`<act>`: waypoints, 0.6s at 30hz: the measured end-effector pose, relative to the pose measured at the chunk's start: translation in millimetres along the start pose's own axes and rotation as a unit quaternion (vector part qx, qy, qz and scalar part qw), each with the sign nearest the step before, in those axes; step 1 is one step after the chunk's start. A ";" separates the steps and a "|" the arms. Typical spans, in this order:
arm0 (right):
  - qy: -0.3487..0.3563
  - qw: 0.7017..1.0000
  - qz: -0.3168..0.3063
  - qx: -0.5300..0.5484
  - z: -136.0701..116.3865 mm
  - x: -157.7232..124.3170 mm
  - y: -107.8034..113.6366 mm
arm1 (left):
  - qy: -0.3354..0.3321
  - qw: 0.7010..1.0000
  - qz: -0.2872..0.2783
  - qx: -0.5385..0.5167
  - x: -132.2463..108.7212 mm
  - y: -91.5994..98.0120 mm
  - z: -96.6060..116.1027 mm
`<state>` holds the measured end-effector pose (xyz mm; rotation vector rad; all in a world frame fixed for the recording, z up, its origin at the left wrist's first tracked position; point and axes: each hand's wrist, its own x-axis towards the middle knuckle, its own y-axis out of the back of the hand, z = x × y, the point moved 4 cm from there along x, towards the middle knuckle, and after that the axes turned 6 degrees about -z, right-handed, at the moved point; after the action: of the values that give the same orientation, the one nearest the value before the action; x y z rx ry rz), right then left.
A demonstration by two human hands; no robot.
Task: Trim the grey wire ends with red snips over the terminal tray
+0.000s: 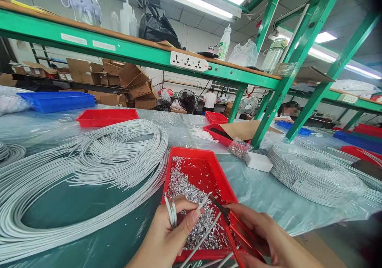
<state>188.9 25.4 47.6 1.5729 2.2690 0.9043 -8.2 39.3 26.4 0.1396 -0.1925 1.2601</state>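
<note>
My left hand (171, 232) is closed around several thin white cables (170, 212), pinching one between thumb and forefinger so that its end points up and right. In my right hand (262, 234) is a pair of pliers (226, 215) with dark jaws and red handles. The jaw tips are at the end of the pinched cable; whether they bite on it I cannot tell. Both hands are over the near part of a red tray (192, 152), which holds many small silvery scraps (186, 190). More cable lengths hang across the tray's near edge.
A large bundle of white cables (149, 140) lies looped on the left. At the right are a wrapped cable coil (313, 176), a small white box (258, 161) and a green post (273, 104). A red tray (107, 118) and a blue tray (59, 100) stand farther back, beneath a green shelf.
</note>
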 end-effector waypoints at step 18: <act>0.064 0.991 -0.096 -0.067 -0.4 -5.1 15.7 | 0.071 0.954 -0.168 -0.238 4.4 -15.8 -23.3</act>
<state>202.7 24.2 56.7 1.2483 2.3428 1.1060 9.7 43.6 4.6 -0.3224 -0.3272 0.8519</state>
